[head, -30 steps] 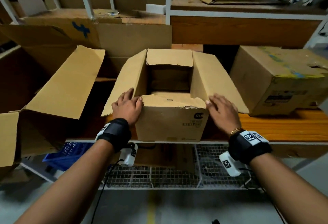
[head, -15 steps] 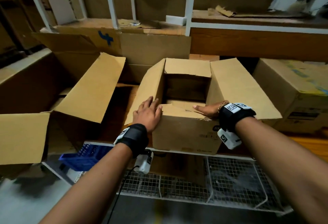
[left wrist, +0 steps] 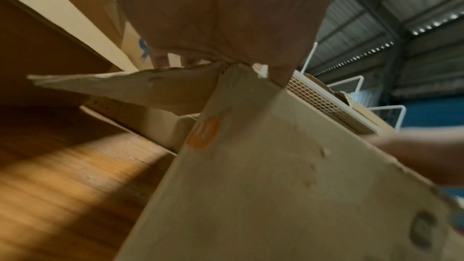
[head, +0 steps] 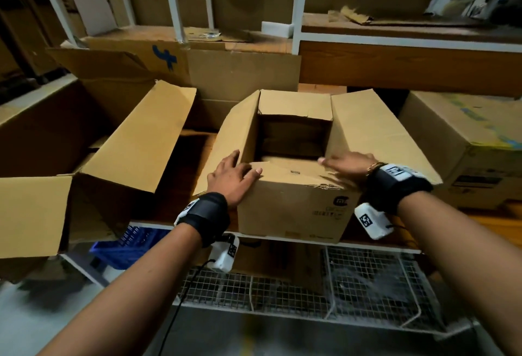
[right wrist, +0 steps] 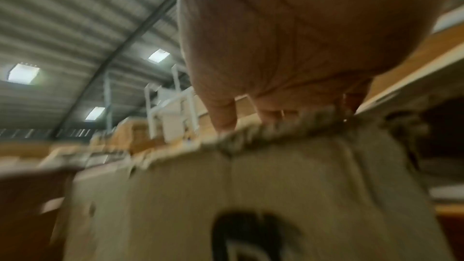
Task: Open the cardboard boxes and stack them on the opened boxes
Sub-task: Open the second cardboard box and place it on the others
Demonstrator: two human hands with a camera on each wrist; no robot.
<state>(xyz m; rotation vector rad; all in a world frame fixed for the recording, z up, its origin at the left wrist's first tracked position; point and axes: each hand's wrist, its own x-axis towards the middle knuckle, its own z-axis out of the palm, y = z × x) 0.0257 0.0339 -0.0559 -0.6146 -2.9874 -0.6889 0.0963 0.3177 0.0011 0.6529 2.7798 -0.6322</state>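
Note:
A small cardboard box [head: 293,203] stands open at the front edge of the wooden shelf [head: 485,223], side flaps spread, front flap folded inward. My left hand [head: 233,176] rests flat on its front-left corner, fingers straight across the flap. My right hand [head: 348,162] lies on the front flap near the right corner, fingers stretched leftward. In the left wrist view my left hand's palm [left wrist: 226,17] covers the box corner [left wrist: 276,166]. The blurred right wrist view shows the fingers [right wrist: 223,114] touching the box's torn top edge [right wrist: 251,186].
A large opened box [head: 135,141] lies to the left, its flaps hanging out. A closed box [head: 466,152] sits on the right. Another box with a blue mark [head: 166,56] stands behind. Below are a blue crate [head: 127,245] and a wire-mesh shelf [head: 282,293].
My right hand has slid from the box's right corner onto the front flap, fingers now pointing left. My left hand stays at the left corner. The head view has shifted left and closer.

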